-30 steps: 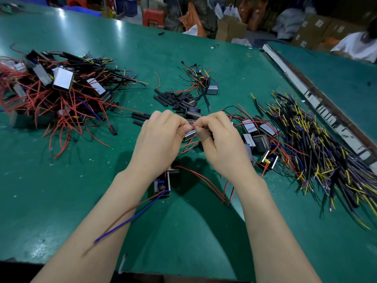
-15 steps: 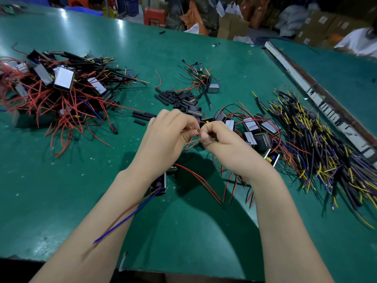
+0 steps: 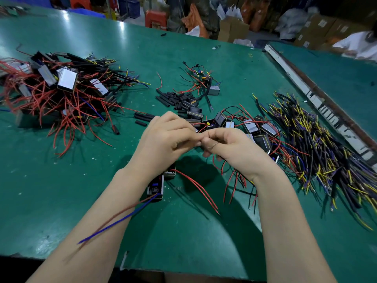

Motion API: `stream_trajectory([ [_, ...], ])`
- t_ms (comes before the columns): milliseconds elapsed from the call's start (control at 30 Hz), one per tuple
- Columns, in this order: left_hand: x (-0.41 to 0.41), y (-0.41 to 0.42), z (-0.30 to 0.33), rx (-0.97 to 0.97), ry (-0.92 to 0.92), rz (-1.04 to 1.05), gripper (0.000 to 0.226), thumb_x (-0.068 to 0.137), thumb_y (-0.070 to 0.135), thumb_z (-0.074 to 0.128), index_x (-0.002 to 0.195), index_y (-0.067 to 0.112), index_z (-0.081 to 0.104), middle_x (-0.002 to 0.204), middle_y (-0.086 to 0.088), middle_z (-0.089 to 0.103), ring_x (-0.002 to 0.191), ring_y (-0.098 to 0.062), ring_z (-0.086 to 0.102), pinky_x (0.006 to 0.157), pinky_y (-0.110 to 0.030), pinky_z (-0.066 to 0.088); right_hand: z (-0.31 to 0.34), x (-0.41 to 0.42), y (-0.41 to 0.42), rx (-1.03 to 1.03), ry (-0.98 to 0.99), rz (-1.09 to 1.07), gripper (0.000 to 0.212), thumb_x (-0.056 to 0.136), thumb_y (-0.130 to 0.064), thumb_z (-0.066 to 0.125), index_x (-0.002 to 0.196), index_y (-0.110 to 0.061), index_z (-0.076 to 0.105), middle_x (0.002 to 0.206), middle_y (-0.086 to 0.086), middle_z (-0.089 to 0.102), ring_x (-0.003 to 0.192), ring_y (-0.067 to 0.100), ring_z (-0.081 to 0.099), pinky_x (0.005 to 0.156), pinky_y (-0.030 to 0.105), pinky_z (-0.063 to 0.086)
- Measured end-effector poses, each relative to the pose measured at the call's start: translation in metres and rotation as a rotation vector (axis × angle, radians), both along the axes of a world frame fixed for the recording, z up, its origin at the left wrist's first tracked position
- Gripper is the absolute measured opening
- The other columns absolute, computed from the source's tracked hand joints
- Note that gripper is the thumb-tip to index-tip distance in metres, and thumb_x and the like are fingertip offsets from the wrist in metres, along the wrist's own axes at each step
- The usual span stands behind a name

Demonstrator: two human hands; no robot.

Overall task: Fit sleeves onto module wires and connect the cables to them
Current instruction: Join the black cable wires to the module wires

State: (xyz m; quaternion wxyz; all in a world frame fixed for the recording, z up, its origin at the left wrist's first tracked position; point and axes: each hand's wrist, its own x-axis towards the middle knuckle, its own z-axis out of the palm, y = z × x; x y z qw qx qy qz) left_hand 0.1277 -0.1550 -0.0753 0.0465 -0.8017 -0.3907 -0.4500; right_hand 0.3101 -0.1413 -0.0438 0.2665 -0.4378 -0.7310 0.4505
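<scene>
We are working at a green table (image 3: 61, 190) in a cluttered storeroom, with cardboard boxes (image 3: 314, 31) piled up behind it. Our left hand (image 3: 165, 144) and right hand (image 3: 234, 150) are meeting just above the middle of the table, fingertips touching. Both hands are curling their fingers tight, pinching something small between them where they meet; it is too hidden by the fingers for us to say whether it is a wire or a sleeve. A thin dark wire is crossing the right thumb.

Under the left wrist a small black module (image 3: 155, 187) is lying on the table, and a red and a blue wire (image 3: 114, 221) are running from it over the left forearm. Two more red wires (image 3: 195, 186) are trailing from it toward the near edge.

Just beyond our hands a cluster of modules (image 3: 252, 127) with red wires is sitting, touching the right-hand side of our fingers. Behind the hands a loose heap of short black sleeves (image 3: 173, 99) is lying, with a few stray ones (image 3: 142, 117) to its left. Farther back a single silver module (image 3: 213, 89) is resting among tangled leads.

To the right a big pile of black, yellow and purple cables (image 3: 318, 152) is spreading out. Well apart on the left a heap of modules with red wires (image 3: 61, 92) is filling the far corner. A person in white (image 3: 357, 45) is sitting at the neighbouring table.
</scene>
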Motion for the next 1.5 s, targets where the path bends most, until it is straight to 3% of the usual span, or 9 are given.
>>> stream_trajectory([
  [267,0.005,-0.003,0.003,-0.059,-0.005,0.113,0.019,0.088,0.031,0.063,0.088,0.015,0.072,0.086,0.002,0.065,0.080,-0.027,0.057,0.067,-0.048,0.045,0.000,-0.002,0.000,0.075,0.009,-0.035,0.024,0.097,-0.016,0.055,0.087,-0.034,0.066,0.064,-0.024,0.064,0.063,-0.006,0.060,0.059,0.007,0.040],
  [433,0.011,-0.004,0.002,-0.145,-0.136,0.177,0.013,0.087,0.021,0.062,0.086,0.009,0.067,0.081,-0.003,0.061,0.077,-0.028,0.053,0.071,-0.048,0.044,-0.003,-0.010,0.001,0.149,-0.002,-0.082,0.019,0.098,-0.015,0.053,0.104,-0.022,0.069,0.082,-0.005,0.066,0.073,0.006,0.062,0.077,0.026,0.049],
  [633,0.013,-0.007,0.004,-0.151,-0.264,0.265,0.012,0.088,0.016,0.059,0.086,0.006,0.064,0.081,-0.005,0.060,0.076,-0.026,0.055,0.073,-0.041,0.044,-0.007,-0.020,-0.002,0.207,0.081,-0.057,0.032,0.096,-0.009,0.054,0.105,-0.038,0.060,0.082,-0.008,0.059,0.063,0.007,0.060,0.056,0.007,0.037],
  [767,0.018,-0.008,0.005,-0.219,-0.370,0.300,0.011,0.089,0.018,0.058,0.086,0.009,0.064,0.083,-0.001,0.060,0.079,-0.023,0.056,0.077,-0.032,0.042,-0.012,-0.024,-0.001,0.214,0.158,-0.136,0.038,0.092,-0.007,0.059,0.118,-0.034,0.053,0.091,0.002,0.066,0.067,0.009,0.059,0.076,0.022,0.049],
  [933,0.018,-0.008,0.013,-0.516,-0.675,0.213,0.026,0.089,0.017,0.063,0.070,0.035,0.060,0.083,0.013,0.058,0.083,-0.004,0.055,0.081,-0.020,0.041,-0.016,-0.029,-0.003,0.429,0.146,-0.233,0.029,0.089,-0.004,0.062,0.099,-0.031,0.062,0.083,-0.017,0.065,0.078,-0.002,0.059,0.077,0.016,0.045],
  [1033,0.015,-0.007,0.019,-0.741,-0.933,-0.010,0.026,0.087,0.012,0.062,0.066,0.025,0.070,0.069,0.016,0.066,0.071,0.003,0.057,0.071,-0.008,0.044,-0.019,-0.032,-0.003,0.547,0.120,-0.265,0.017,0.088,-0.006,0.061,0.095,-0.021,0.068,0.083,-0.017,0.065,0.078,-0.002,0.059,0.078,0.020,0.046],
  [1133,0.013,-0.007,0.020,-0.924,-1.081,-0.092,0.021,0.087,0.009,0.059,0.072,0.016,0.072,0.072,0.009,0.070,0.073,-0.002,0.062,0.075,-0.016,0.048,-0.022,-0.032,-0.003,0.596,0.103,-0.285,0.014,0.090,-0.011,0.061,0.099,-0.019,0.066,0.086,-0.010,0.068,0.085,0.019,0.064,0.080,0.041,0.051],
  [1333,0.007,-0.008,0.025,-1.103,-1.032,-0.004,0.010,0.069,0.028,0.070,0.061,0.029,0.075,0.070,0.015,0.065,0.078,-0.006,0.054,0.080,-0.032,0.034,-0.025,-0.032,-0.003,0.834,-0.019,-0.398,0.014,0.086,-0.009,0.067,0.095,-0.017,0.074,0.090,-0.006,0.073,0.081,0.016,0.057,0.076,0.035,0.044],
  [1500,0.007,-0.010,0.025,-0.965,-0.968,0.052,0.020,0.080,0.020,0.067,0.063,0.028,0.076,0.070,0.016,0.067,0.061,0.009,0.056,0.070,-0.023,0.037,-0.026,-0.031,-0.003,0.897,-0.015,-0.399,0.013,0.085,-0.007,0.068,0.095,-0.014,0.074,0.089,-0.004,0.073,0.080,0.023,0.059,0.074,0.035,0.045],
])
